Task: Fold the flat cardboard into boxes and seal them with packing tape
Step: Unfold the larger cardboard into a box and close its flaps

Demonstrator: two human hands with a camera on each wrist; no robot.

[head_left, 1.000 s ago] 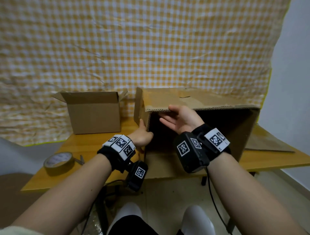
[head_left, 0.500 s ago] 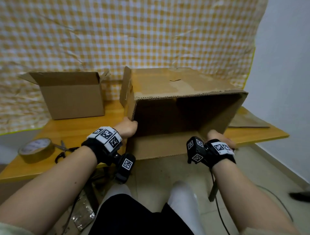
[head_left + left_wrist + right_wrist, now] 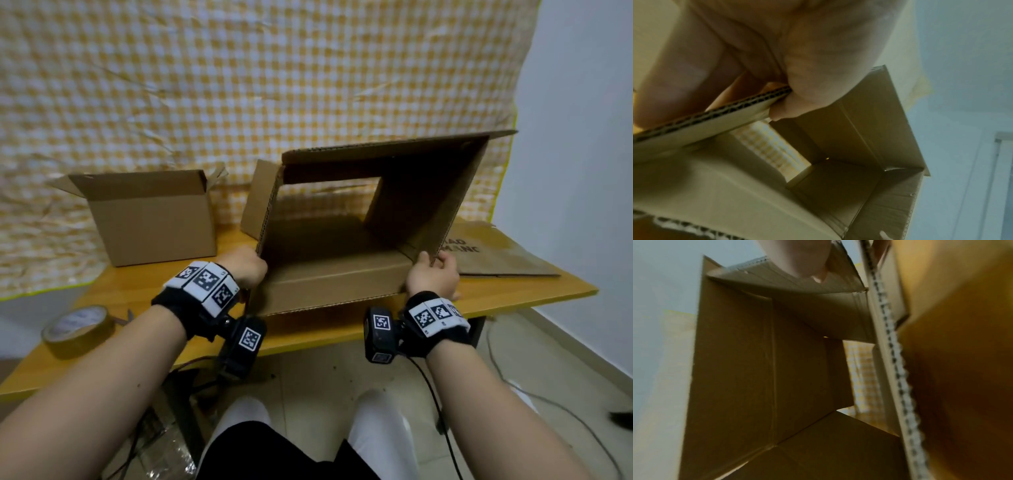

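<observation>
Nearest, at the front edge of the desk, both hands hold the big box that lies on its side with its open end facing the person. The left hand has its fingers clamped on the corrugated edge of the left wall, thumb inside and fingers outside. The right hand is curled round the bottom corner of the right wall, pinching its edge.

The step in hand looks like squaring the flattened sheet up into a tube: the walls stand open but lean, and the checked cloth shows straight through the far end, where one flap has swung inward.

Next, the far flaps need folding shut, which calls for turning the box so that end is within reach, then fetching the tape roll lying at the left near the desk edge.

Further back on the left stands a smaller box, already formed with its top flaps open. A flat sheet of cardboard lies to the right.
</observation>
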